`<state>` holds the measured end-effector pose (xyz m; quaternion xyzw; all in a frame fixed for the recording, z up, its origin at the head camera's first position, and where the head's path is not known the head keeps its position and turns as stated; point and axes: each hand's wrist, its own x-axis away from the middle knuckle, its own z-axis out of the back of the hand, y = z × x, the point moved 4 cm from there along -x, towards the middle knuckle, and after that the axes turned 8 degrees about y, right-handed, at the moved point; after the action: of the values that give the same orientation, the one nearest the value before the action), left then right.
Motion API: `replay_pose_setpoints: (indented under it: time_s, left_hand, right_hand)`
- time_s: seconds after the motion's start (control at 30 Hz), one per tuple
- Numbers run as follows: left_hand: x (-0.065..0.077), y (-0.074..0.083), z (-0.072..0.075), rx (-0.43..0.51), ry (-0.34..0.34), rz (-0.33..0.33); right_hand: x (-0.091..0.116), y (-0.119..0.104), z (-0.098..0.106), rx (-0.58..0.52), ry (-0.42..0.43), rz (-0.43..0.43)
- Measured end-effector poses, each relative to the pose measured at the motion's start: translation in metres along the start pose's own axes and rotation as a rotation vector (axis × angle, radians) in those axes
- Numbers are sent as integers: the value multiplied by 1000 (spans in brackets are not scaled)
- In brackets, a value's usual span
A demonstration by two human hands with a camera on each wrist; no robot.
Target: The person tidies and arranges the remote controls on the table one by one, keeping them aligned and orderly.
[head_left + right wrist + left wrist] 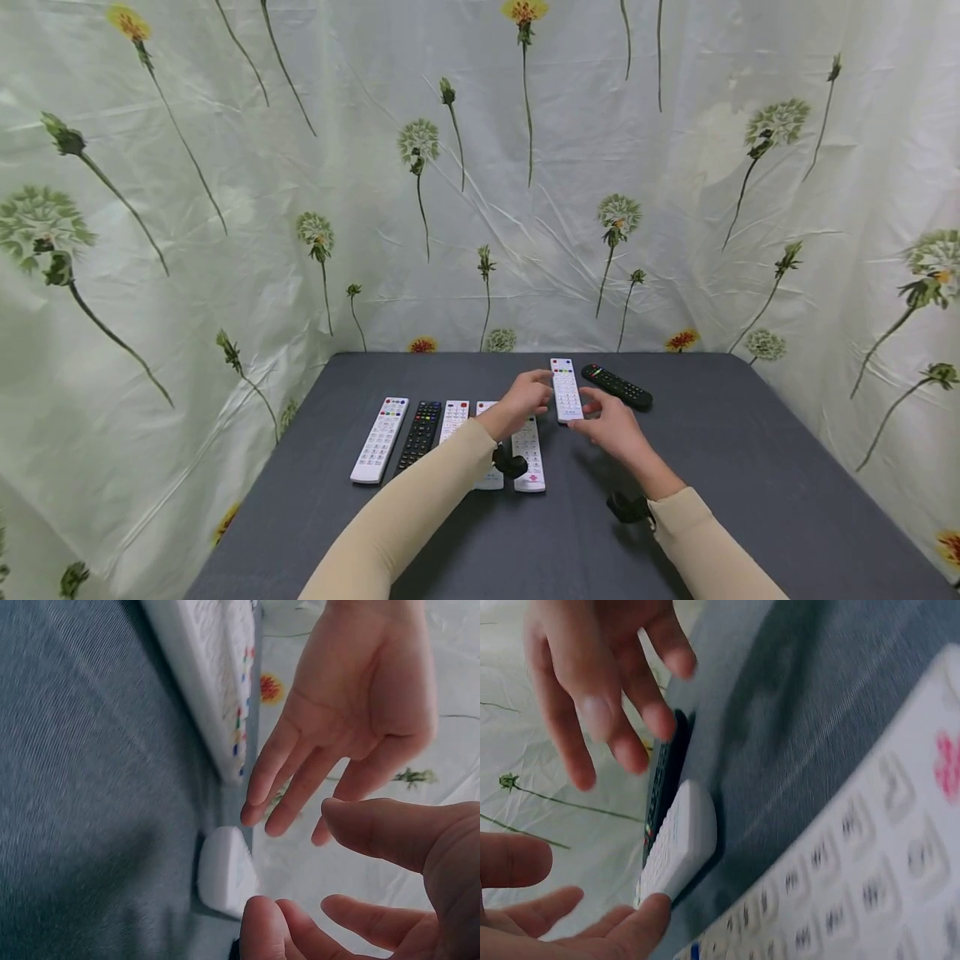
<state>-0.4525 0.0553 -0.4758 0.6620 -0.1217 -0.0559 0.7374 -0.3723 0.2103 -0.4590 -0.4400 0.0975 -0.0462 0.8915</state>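
Observation:
A white remote control lies on the dark table between my two hands, its near end toward me. My left hand is at its left side with the fingers loosely bent, holding nothing. On the other side my right hand has thumb and fingers spread apart, close to the remote's near end. In the left wrist view the white remote lies flat on the cloth, with fingertips of the left hand overlapping its edge. The right hand hovers above with fingers pointing down.
A black remote lies slantwise right of the white one. To the left runs a row: a white remote, a black remote and several more white ones, partly hidden by my left arm. A flowered curtain hangs behind the table.

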Motion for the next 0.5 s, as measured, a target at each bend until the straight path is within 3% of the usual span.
replay_pose_setpoints:
  time_s: [0.27, 0.43, 0.5]
  left_hand:
    - [-2, -7, -15, 185, -3, 166]
    - [-4, -8, -17, 167, 1, 214]
    - [-8, -12, -18, 138, 10, 205]
  right_hand:
    - [-13, 21, -6, 25, -1, -19]
    - [-18, 32, -14, 17, -3, -48]
    - [-18, 36, -16, -1, 12, -63]
